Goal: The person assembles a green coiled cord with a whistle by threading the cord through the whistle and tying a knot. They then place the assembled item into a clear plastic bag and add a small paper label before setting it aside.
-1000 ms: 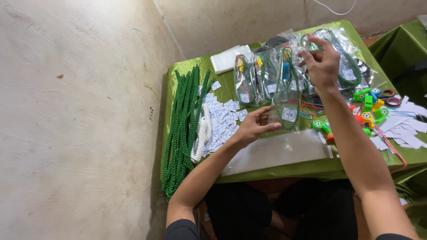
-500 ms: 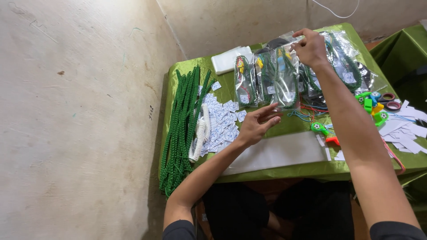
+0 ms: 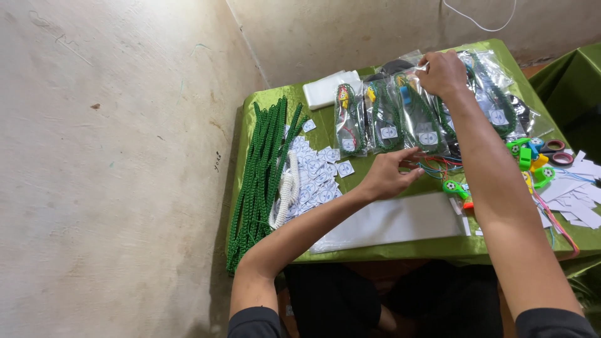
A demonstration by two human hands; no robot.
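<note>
My right hand (image 3: 443, 72) grips the top edge of a clear plastic packet (image 3: 421, 116) that holds a green beaded cord and a small white card. My left hand (image 3: 389, 174) touches the bottom edge of the same packet with its fingertips. The packet lies in a row with two similar filled packets (image 3: 366, 119) on the green tablecloth (image 3: 325, 119). More filled packets (image 3: 494, 100) lie to the right of my right forearm.
A bundle of green cords (image 3: 260, 172) runs along the table's left side, next to a white cord (image 3: 288, 194) and scattered small white cards (image 3: 316, 172). Empty clear bags (image 3: 394, 222) lie at the front edge. Colourful whistles (image 3: 532, 159), tape rolls (image 3: 557, 152) and paper pieces (image 3: 579, 197) sit at the right. A concrete wall stands on the left.
The packet has come down from being held upright to lying flat in the row. My right hand moved away with its top edge; my left hand slid to its bottom edge.
</note>
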